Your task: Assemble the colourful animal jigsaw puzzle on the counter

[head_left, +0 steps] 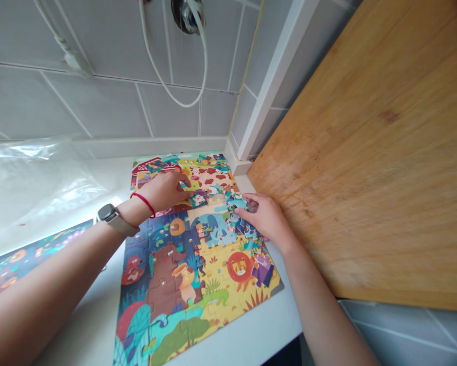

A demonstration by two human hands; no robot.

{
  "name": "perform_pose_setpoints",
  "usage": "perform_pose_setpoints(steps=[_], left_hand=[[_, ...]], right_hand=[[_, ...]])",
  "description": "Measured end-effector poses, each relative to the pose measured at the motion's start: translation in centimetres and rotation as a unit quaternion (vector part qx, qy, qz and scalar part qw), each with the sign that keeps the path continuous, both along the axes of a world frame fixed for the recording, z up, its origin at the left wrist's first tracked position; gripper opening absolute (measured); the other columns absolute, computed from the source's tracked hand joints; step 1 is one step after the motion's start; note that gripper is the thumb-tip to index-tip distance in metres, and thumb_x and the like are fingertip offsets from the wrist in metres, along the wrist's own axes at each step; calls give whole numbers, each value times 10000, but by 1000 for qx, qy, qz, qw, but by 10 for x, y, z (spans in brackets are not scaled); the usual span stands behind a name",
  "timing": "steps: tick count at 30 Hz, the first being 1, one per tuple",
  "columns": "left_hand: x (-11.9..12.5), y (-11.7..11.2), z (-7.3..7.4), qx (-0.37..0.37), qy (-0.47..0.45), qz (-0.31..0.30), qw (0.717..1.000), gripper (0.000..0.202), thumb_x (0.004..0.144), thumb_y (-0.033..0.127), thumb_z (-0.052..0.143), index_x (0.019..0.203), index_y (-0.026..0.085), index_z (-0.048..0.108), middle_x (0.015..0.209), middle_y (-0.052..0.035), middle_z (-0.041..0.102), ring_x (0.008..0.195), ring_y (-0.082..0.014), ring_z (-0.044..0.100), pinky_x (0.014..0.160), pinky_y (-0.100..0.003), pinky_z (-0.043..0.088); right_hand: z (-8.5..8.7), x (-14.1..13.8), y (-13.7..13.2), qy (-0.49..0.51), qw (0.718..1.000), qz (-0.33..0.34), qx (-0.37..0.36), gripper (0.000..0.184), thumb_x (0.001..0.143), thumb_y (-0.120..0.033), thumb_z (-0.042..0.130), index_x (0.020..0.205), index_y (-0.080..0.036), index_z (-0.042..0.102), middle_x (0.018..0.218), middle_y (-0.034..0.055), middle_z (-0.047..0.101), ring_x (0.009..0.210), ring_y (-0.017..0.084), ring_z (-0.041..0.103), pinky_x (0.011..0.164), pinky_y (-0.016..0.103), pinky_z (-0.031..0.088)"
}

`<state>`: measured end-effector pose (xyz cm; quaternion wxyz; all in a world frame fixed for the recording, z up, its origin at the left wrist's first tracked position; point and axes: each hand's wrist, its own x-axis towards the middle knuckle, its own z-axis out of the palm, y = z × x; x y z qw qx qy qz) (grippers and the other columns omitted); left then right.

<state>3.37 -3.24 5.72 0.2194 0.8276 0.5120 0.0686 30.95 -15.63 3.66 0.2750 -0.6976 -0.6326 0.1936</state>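
A colourful animal jigsaw puzzle lies assembled on the white counter. My left hand, with a watch and a red string on the wrist, rests on the puzzle's upper part, its fingers curled and pressing down near the cow picture. My right hand sits at the puzzle's right edge, pinching a teal puzzle piece between thumb and fingers. The piece touches the puzzle near the elephant.
A large wooden board leans on the right, close to my right hand. Crumpled clear plastic lies at the left, with a second printed picture below it. Grey wall tiles and a white hose are behind.
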Motion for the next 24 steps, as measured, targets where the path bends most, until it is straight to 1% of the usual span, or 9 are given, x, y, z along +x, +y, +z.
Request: perform_pose_setpoints(steps=[2, 4, 7, 9, 13, 16, 20, 22, 24], left_hand=[[1, -4, 2, 30, 0, 2, 1000, 367, 849, 520, 641, 996, 207, 764, 771, -42, 744, 676, -204, 655, 586, -276, 376], [5, -12, 8, 19, -45, -21, 999, 457, 911, 604, 551, 937, 201, 765, 748, -48, 717, 652, -188, 629, 566, -275, 364], [17, -29, 21, -95, -147, -67, 982, 579, 953, 672, 454, 834, 181, 736, 676, -35, 666, 565, -144, 571, 521, -257, 373], [25, -38, 25, -165, -199, -82, 963, 567, 915, 696, 512, 839, 177, 726, 654, -18, 648, 519, -119, 529, 492, -242, 370], [32, -45, 21, -208, -255, -86, 940, 506, 848, 667, 629, 771, 172, 697, 616, -4, 623, 496, -93, 485, 482, -219, 379], [33, -47, 15, -229, -272, -77, 931, 506, 855, 670, 622, 821, 172, 709, 707, -25, 677, 528, -109, 539, 490, -223, 417], [31, -49, 13, -202, -244, -96, 944, 468, 859, 626, 617, 791, 175, 721, 643, 0, 632, 528, -112, 519, 513, -226, 410], [26, -45, 12, -152, -223, -89, 959, 441, 875, 578, 587, 745, 178, 720, 591, 8, 601, 515, -109, 486, 516, -229, 385], [17, -34, 9, -110, -195, -69, 972, 429, 866, 559, 572, 725, 184, 726, 590, 0, 613, 521, -119, 486, 513, -240, 362]], right_hand=[[3, -1, -1, 31, 999, -4, 23, 492, 804, -379, 840, 1266, -231, 758, 1151, 99, 794, 971, 270, 734, 915, 398, 577], [7, -5, -3, 58, 997, -8, 55, 561, 818, -390, 838, 1345, -245, 712, 1190, 88, 789, 993, 263, 729, 929, 399, 582], [14, -13, -9, 57, 991, 29, 118, 566, 856, -365, 823, 1395, -283, 672, 1283, 69, 757, 1097, 256, 705, 1007, 403, 557], [19, -16, -11, 47, 985, 75, 147, 518, 882, -333, 806, 1384, -307, 680, 1319, 59, 738, 1183, 254, 676, 1068, 402, 526], [22, -18, -12, 49, 983, 95, 148, 491, 890, -290, 799, 1368, -328, 695, 1322, 53, 732, 1234, 249, 659, 1114, 401, 505], [20, -18, -11, 58, 985, 93, 135, 492, 883, -282, 805, 1362, -327, 701, 1315, 54, 735, 1210, 239, 678, 1095, 385, 521], [19, -17, -11, 73, 981, 118, 135, 576, 873, -346, 822, 1424, -340, 652, 1392, 55, 701, 1289, 245, 638, 1139, 401, 490], [20, -11, -8, 109, 979, 75, 157, 628, 890, -426, 793, 1478, -318, 599, 1465, 78, 654, 1337, 260, 609, 1144, 421, 487], [19, -2, -4, 169, 968, -6, 187, 572, 961, -494, 679, 1472, -253, 593, 1438, 122, 666, 1300, 266, 636, 1095, 427, 520]])
